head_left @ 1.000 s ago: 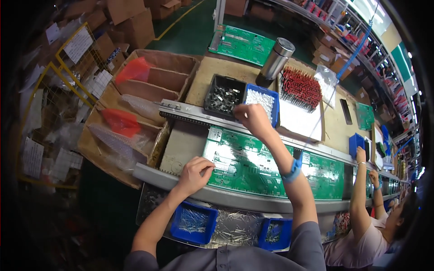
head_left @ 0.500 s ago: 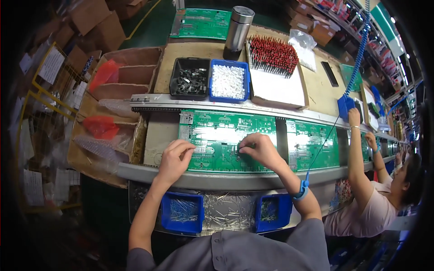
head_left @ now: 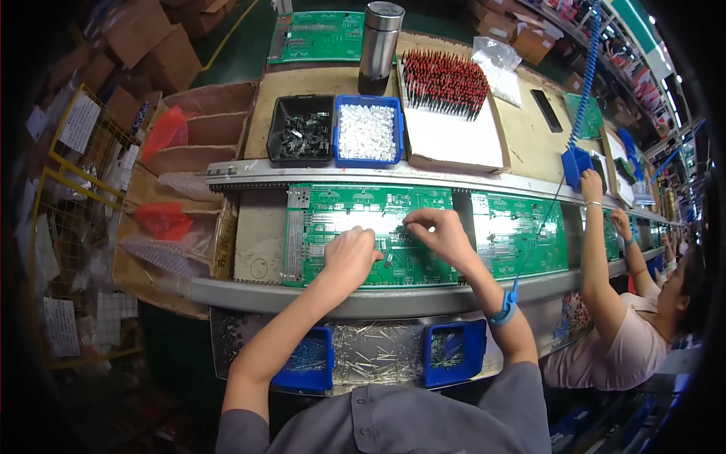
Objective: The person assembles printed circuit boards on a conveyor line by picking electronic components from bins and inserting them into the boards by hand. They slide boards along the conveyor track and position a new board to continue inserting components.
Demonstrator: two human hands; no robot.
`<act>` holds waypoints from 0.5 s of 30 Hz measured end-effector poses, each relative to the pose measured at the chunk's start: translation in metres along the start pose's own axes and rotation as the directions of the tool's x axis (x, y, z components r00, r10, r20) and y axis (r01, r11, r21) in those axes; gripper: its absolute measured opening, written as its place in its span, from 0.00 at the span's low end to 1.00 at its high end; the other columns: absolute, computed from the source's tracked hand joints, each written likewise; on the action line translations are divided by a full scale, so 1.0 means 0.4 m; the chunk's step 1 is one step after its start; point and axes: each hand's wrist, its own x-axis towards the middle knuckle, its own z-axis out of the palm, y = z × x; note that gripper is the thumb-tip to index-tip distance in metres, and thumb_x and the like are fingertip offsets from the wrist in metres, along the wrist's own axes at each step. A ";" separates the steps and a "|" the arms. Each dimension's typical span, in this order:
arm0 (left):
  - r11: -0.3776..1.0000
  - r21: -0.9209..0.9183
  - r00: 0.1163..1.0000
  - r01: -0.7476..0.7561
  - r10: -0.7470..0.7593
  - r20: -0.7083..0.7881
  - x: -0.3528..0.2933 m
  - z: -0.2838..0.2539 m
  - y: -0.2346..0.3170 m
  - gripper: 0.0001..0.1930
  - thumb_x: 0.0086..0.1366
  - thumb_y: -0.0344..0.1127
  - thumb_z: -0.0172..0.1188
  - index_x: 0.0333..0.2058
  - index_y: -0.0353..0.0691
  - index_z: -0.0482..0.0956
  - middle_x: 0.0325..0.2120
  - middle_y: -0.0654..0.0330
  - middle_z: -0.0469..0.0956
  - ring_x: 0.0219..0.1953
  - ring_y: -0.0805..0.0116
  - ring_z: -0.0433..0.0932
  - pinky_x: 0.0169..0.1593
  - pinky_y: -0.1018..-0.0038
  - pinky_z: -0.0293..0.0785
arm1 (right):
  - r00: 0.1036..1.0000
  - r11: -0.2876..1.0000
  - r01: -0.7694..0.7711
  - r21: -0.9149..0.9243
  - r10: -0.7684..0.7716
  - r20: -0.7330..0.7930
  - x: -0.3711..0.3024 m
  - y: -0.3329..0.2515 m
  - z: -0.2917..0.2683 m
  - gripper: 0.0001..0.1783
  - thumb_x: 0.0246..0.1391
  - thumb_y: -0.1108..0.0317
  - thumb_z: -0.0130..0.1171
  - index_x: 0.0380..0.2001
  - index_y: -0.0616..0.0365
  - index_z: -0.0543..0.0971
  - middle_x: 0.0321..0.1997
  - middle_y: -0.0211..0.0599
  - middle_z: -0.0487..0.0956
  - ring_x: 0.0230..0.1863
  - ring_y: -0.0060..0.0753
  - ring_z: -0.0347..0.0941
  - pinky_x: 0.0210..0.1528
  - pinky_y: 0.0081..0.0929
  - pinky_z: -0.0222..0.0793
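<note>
Both my hands are over a green circuit board (head_left: 412, 200) lying between two metal rails. My left hand (head_left: 350, 259) is over the middle of this board with its fingers curled closed; whatever they may hold is hidden. To its right, my right hand (head_left: 445, 240) has thumb and forefinger pinched together just above the board; anything between them is too small to make out. A small dark part (head_left: 389, 261) shows on the board beside my left thumb. A blue wrist strap (head_left: 504, 309) with a cord circles my right wrist.
Beyond the far rail (head_left: 302, 175) stand a black bin (head_left: 302, 132) of dark parts, a blue bin (head_left: 368, 135) of white connectors, a box of red-and-black parts (head_left: 446, 85) and a steel flask (head_left: 378, 49). Blue trays (head_left: 456, 352) of leaded parts sit nearer me. A co-worker (head_left: 616, 333) works at right.
My left hand has moved right from the board's left edge to its middle, its fingers now curled. My right hand has shifted slightly up and stays pinched. The whole view has shifted a little.
</note>
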 end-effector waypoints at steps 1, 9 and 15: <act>1.000 0.004 1.000 0.001 -0.001 0.017 0.004 0.001 0.000 0.10 0.49 0.35 0.65 0.25 0.35 0.77 0.27 0.52 0.77 0.33 0.53 0.77 0.36 0.62 0.72 | 0.999 1.000 0.010 -0.019 -0.010 -0.031 0.009 0.005 -0.002 0.07 0.46 0.75 0.60 0.31 0.63 0.80 0.31 0.42 0.81 0.31 0.32 0.79 0.36 0.25 0.73; 0.999 0.041 0.991 0.014 -0.020 0.130 0.022 -0.006 0.003 0.07 0.50 0.33 0.64 0.24 0.36 0.77 0.27 0.52 0.77 0.33 0.53 0.78 0.37 0.60 0.72 | 0.968 0.976 0.193 -0.105 -0.207 -0.142 0.107 0.056 0.010 0.06 0.45 0.74 0.60 0.30 0.63 0.80 0.27 0.43 0.79 0.26 0.33 0.76 0.30 0.27 0.71; 0.999 -0.018 0.991 0.028 -0.026 0.132 0.023 -0.012 -0.002 0.08 0.49 0.34 0.64 0.23 0.36 0.77 0.27 0.52 0.78 0.34 0.54 0.78 0.38 0.61 0.72 | 0.962 0.958 0.244 -0.149 -0.259 -0.091 0.149 0.065 0.021 0.07 0.45 0.75 0.59 0.31 0.63 0.80 0.29 0.45 0.79 0.27 0.40 0.76 0.32 0.29 0.71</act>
